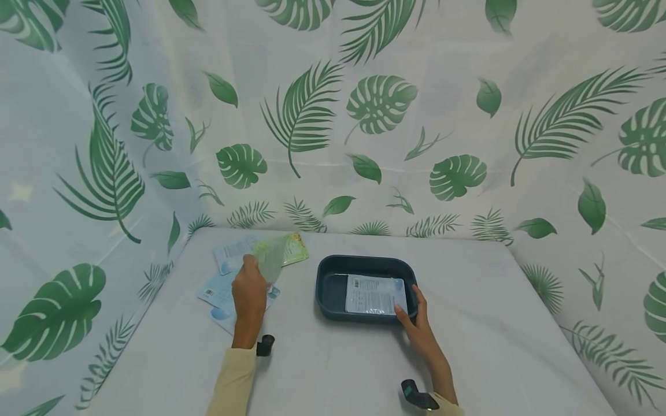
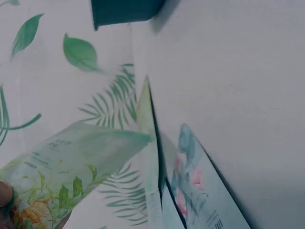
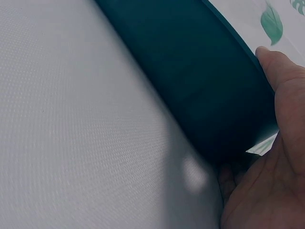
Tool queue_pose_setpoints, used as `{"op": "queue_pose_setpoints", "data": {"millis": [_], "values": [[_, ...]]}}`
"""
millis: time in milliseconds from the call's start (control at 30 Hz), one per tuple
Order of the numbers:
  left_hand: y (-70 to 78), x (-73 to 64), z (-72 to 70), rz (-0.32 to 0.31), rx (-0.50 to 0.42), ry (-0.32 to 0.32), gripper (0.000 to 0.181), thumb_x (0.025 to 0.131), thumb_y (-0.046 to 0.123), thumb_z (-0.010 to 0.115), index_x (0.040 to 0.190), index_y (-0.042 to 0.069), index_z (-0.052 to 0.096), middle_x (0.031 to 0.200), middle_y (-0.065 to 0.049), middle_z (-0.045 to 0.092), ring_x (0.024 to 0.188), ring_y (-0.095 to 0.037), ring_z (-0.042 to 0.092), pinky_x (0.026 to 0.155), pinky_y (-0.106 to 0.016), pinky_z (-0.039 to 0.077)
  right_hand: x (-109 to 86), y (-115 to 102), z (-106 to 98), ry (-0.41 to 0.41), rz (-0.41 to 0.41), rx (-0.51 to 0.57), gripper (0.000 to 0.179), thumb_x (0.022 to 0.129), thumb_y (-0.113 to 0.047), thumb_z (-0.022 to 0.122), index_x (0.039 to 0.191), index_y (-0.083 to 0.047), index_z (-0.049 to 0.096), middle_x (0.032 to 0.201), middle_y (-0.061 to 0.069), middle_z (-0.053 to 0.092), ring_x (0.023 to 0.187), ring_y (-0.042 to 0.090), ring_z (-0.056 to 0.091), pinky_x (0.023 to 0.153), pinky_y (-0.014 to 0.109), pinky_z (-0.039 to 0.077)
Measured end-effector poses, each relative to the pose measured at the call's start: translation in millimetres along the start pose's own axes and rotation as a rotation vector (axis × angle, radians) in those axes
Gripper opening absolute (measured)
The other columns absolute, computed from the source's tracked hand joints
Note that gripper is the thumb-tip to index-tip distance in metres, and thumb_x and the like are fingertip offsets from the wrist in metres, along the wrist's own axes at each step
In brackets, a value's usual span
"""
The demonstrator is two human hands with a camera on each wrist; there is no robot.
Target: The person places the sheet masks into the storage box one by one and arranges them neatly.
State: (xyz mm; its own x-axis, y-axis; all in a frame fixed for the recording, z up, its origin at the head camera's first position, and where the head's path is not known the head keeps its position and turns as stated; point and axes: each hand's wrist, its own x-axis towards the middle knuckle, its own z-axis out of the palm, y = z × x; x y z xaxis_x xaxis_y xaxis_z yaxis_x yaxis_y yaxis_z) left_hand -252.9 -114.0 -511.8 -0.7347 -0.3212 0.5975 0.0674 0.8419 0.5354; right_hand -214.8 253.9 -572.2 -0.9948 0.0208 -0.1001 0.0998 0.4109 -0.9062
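Note:
My left hand (image 1: 250,294) pinches a flat green floral sachet (image 1: 272,259) and holds it tilted above the other sachets. In the left wrist view, the held sachet (image 2: 71,164) shows orange flowers and green leaves; only a bit of the fingers appears at the edge. My right hand (image 1: 422,329) grips the right front corner of a dark blue tray (image 1: 331,289), its thumb over the rim. One pale blue sachet (image 1: 372,296) lies printed side up inside that tray. From the right wrist, the tray's outer wall (image 3: 190,71) is seen beside the hand (image 3: 267,186).
Several pale blue sachets (image 1: 215,290) lie overlapping on the white table around the left hand. A yellow-green sachet (image 1: 298,249) rests behind them. Leaf-printed cloth (image 1: 395,144) hangs behind and at both sides of the table.

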Motion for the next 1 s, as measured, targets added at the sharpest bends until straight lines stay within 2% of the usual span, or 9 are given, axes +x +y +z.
{"op": "queue_pose_setpoints", "data": {"millis": [100, 200, 400, 500, 600, 667, 767, 900, 1000], "values": [[2.0, 3.4, -5.3, -0.073, -0.051, -0.043, 0.013, 0.103, 0.011, 0.046, 0.104, -0.002, 0.049, 0.066, -0.019, 0.055, 0.057, -0.035, 0.062, 0.049, -0.044, 0.046, 0.0, -1.2, -1.1, -0.002, -0.006, 0.003, 0.079, 0.1, -0.044, 0.049, 0.156, -0.029, -0.004, 0.164, 0.016, -0.009, 0.15, 0.042, -0.007, 0.114, 0.068, 0.004], [4.4, 3.8, -7.8, -0.129, -0.144, -0.059, 0.014, 0.104, 0.013, 0.045, 0.106, -0.001, 0.049, 0.061, -0.013, 0.048, 0.052, -0.027, 0.052, 0.048, -0.038, 0.04, 0.6, -1.5, -1.4, -0.002, -0.014, 0.004, 0.079, 0.1, -0.044, 0.05, 0.156, -0.028, -0.004, 0.164, 0.017, -0.008, 0.15, 0.043, -0.006, 0.114, 0.068, 0.004], [7.8, 1.4, -6.0, -0.174, -0.442, -0.032, 0.018, 0.103, 0.012, 0.047, 0.106, -0.005, 0.053, 0.055, -0.004, 0.038, 0.042, -0.009, 0.031, 0.042, -0.027, 0.028, 1.8, 0.2, -1.4, -0.001, -0.02, 0.008, 0.079, 0.1, -0.043, 0.05, 0.156, -0.029, -0.003, 0.164, 0.017, -0.008, 0.15, 0.042, -0.006, 0.114, 0.067, 0.004], [11.8, -0.5, -3.7, -0.254, -0.551, -0.088, 0.02, 0.103, 0.015, 0.049, 0.108, -0.003, 0.054, 0.055, -0.002, 0.045, 0.041, -0.003, 0.033, 0.043, -0.025, 0.032, 1.7, 0.3, -2.0, 0.0, -0.018, 0.008, 0.079, 0.1, -0.042, 0.05, 0.156, -0.029, -0.004, 0.164, 0.017, -0.008, 0.15, 0.043, -0.006, 0.114, 0.067, 0.004], [17.6, -3.1, -0.2, -0.347, -0.629, -0.183, 0.019, 0.102, 0.017, 0.05, 0.111, 0.0, 0.053, 0.055, 0.0, 0.045, 0.041, -0.002, 0.035, 0.044, -0.024, 0.034, 1.6, -0.2, -2.7, 0.001, -0.015, 0.008, 0.079, 0.1, -0.042, 0.05, 0.156, -0.03, -0.004, 0.164, 0.017, -0.008, 0.15, 0.043, -0.007, 0.114, 0.067, 0.004], [22.1, -4.5, 3.1, -0.38, -0.663, -0.234, 0.019, 0.103, 0.018, 0.049, 0.111, 0.001, 0.052, 0.056, 0.001, 0.043, 0.041, -0.003, 0.033, 0.044, -0.024, 0.033, 1.7, -0.5, -3.1, -0.001, -0.013, 0.009, 0.079, 0.1, -0.042, 0.05, 0.156, -0.03, -0.004, 0.164, 0.017, -0.009, 0.15, 0.043, -0.007, 0.114, 0.067, 0.004], [30.0, -5.7, 8.8, -0.378, -0.72, -0.287, 0.019, 0.102, 0.016, 0.05, 0.111, -0.001, 0.051, 0.061, -0.002, 0.049, 0.043, -0.005, 0.034, 0.044, -0.025, 0.032, 2.4, -0.4, -2.8, -0.002, -0.008, 0.014, 0.079, 0.099, -0.043, 0.051, 0.156, -0.031, -0.004, 0.164, 0.016, -0.009, 0.15, 0.042, -0.007, 0.114, 0.067, 0.003], [40.7, -8.4, 17.0, -0.365, -0.71, -0.365, 0.021, 0.102, 0.016, 0.052, 0.115, 0.0, 0.053, 0.074, -0.007, 0.061, 0.05, -0.008, 0.041, 0.047, -0.026, 0.036, 2.7, 0.8, -1.4, -0.001, 0.01, 0.02, 0.079, 0.1, -0.042, 0.051, 0.156, -0.032, -0.003, 0.164, 0.015, -0.01, 0.15, 0.042, -0.008, 0.114, 0.067, 0.003], [48.0, -12.6, 23.3, -0.358, -0.68, -0.429, 0.021, 0.101, 0.015, 0.053, 0.116, 0.001, 0.054, 0.073, -0.009, 0.062, 0.051, -0.01, 0.042, 0.047, -0.025, 0.036, 2.0, 2.0, -0.2, -0.001, 0.019, 0.017, 0.078, 0.1, -0.041, 0.05, 0.156, -0.032, -0.004, 0.164, 0.016, -0.01, 0.15, 0.043, -0.008, 0.114, 0.068, 0.003]]}}
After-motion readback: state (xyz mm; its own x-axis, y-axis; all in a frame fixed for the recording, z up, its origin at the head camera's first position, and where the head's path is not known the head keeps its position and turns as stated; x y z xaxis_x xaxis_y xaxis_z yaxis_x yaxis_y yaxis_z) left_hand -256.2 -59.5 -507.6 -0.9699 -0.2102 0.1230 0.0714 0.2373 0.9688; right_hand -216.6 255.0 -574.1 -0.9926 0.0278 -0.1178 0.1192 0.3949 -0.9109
